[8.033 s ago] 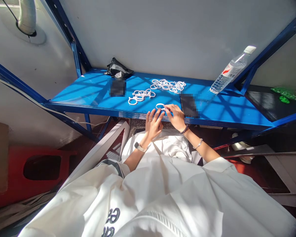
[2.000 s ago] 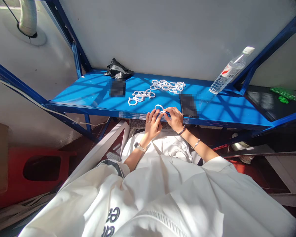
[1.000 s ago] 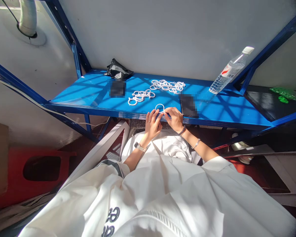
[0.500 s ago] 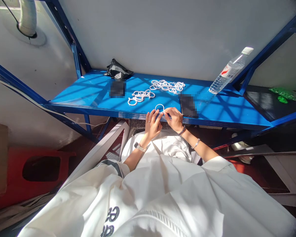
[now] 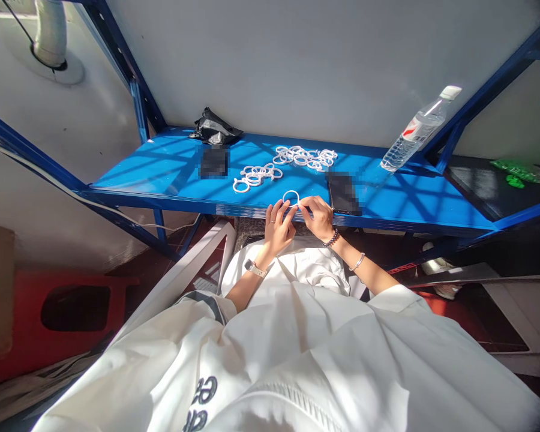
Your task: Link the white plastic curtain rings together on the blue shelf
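Observation:
A thin white ring (image 5: 291, 192) stands up between my hands at the front edge of the blue shelf (image 5: 171, 174). My left hand (image 5: 279, 227), with a watch at its wrist, grips the ring's lower left side with bent fingers. Thumb and fingers of my right hand (image 5: 316, 215) pinch the ring's lower right side. The fingers partly hide the ring's bottom. Just beyond my hands lies a small group of white rings (image 5: 255, 175), and a larger pile of white rings (image 5: 300, 156) sits further back.
Right of my hands lies a dark flat object (image 5: 343, 193), blurred out. Another blurred dark object (image 5: 214, 161) rests near a crumpled black plastic bag (image 5: 216, 128) at back left. A water bottle (image 5: 414, 135) stands at the right. Blue metal posts (image 5: 139, 111) frame the shelf.

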A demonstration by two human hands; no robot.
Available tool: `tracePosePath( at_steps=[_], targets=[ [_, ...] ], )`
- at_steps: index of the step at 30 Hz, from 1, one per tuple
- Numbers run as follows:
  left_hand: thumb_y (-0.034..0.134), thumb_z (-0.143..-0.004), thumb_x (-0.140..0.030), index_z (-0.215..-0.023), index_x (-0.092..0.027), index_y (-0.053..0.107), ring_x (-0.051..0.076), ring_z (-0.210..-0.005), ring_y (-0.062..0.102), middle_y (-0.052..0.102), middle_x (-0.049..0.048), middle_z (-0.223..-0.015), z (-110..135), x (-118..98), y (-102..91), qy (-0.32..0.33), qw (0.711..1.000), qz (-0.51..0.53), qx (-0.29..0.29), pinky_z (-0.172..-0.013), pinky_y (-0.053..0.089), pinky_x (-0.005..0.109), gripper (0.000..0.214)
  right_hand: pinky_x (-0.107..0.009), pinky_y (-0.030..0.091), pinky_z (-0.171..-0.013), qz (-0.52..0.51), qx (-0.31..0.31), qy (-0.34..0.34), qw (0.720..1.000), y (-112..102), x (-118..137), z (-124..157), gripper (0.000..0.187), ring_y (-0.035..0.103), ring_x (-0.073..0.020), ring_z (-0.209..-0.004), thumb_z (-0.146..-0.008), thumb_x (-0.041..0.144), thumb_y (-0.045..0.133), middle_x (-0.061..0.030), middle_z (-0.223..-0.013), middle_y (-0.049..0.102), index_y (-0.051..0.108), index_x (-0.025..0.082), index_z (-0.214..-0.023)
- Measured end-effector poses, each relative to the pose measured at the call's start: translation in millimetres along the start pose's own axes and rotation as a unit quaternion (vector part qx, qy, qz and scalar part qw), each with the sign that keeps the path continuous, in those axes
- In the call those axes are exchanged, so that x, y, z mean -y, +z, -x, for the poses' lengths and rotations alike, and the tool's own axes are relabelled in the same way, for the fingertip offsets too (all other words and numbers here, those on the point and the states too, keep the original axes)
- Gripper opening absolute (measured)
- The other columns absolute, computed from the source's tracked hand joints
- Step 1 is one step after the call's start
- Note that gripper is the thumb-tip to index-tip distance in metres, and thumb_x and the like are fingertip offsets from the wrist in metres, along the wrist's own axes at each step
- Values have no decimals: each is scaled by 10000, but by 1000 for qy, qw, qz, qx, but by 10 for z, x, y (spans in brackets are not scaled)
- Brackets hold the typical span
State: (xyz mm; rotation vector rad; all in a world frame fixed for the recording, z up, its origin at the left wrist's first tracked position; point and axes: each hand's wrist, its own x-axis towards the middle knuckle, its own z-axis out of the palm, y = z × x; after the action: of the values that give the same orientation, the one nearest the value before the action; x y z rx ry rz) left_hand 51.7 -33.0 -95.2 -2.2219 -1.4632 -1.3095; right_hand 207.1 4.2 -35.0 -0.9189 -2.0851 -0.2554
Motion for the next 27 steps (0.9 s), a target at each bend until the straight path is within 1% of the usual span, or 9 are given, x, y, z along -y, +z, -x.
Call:
tracePosePath(
  at_steps=[8,17,21,25,27],
  targets=[
    [456,-850,-150,-1352,-211,554,274,-1426,395,541,112,-1445,-5,-6,-7,-3,1000,-12,0,-1227,220,539,515,-328,495,-772,-3,9,-3,1000,7,-18,8,318,646,-199,-839,-1033,377,368,-66,-900,717,615,230,-899],
    [467,-852,-144,-1356,-209,548,280,-1418,402,547,119,-1428,-5,-12,-11,8,1000,-25,-10,-1217,232,540,515,-329,506,-779,-9,-7,-4,1000,-4,2,-1,346,648,-198,-844,-1039,384,349,-66,-903,731,623,226,-899],
    [470,-842,-137,-1356,-207,546,283,-1417,403,550,120,-1425,-5,-12,-9,12,1000,-21,-16,-1217,229,538,524,-332,508,-784,-9,-1,0,1000,-3,-1,5,332,657,-199,-852,-1036,379,359,-67,-917,734,628,229,-912],
    [468,-842,-146,-1350,-206,548,282,-1412,408,546,115,-1433,-19,-29,-32,-2,1000,-18,-2,-1219,231,531,519,-330,501,-790,-6,3,3,1000,2,3,15,321,655,-196,-856,-1036,375,371,-64,-938,738,633,226,-928],
    [464,-856,-162,-1352,-200,544,279,-1401,422,544,115,-1436,-41,-41,-67,-11,1000,-15,8,-1218,240,518,504,-332,499,-810,3,11,8,1000,-4,19,15,324,653,-198,-884,-1040,350,356,-63,-974,739,647,226,-973]
  ],
)
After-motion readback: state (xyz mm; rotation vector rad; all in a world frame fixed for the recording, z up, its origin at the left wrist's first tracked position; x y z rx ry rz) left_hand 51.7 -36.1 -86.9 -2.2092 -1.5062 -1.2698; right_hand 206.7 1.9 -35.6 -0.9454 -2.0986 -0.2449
